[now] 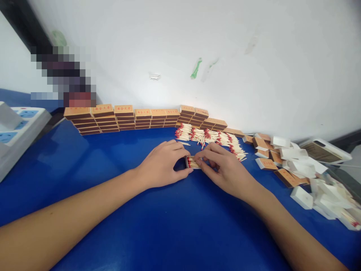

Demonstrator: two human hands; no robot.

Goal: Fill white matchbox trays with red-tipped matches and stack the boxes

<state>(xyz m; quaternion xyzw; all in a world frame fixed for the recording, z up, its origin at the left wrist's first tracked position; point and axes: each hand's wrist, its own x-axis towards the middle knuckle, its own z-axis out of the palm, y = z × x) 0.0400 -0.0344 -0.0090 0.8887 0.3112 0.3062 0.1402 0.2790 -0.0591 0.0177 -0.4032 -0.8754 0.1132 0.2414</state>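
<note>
My left hand (167, 163) holds a small white matchbox tray (186, 162) by its left end, thumb on the near side and fingers on the far side. Red-headed matches (193, 162) lie inside the tray, heads to the left. Over its right end, my right hand (222, 165) has thumb and fingertips pinched together on the matches, hiding that part of the tray. Just beyond both hands, loose matches (221, 137) spread in a long heap on the blue table (169, 226). A few stray matches (183, 143) lie beside the heap.
Stacked closed matchboxes (124, 114) line the wall (175, 45) at the back. To the right lies a jumble of empty white trays (300, 167) and matchbox sleeves (287, 177), near a white device (325, 150). A power strip (21, 128) stands at the left.
</note>
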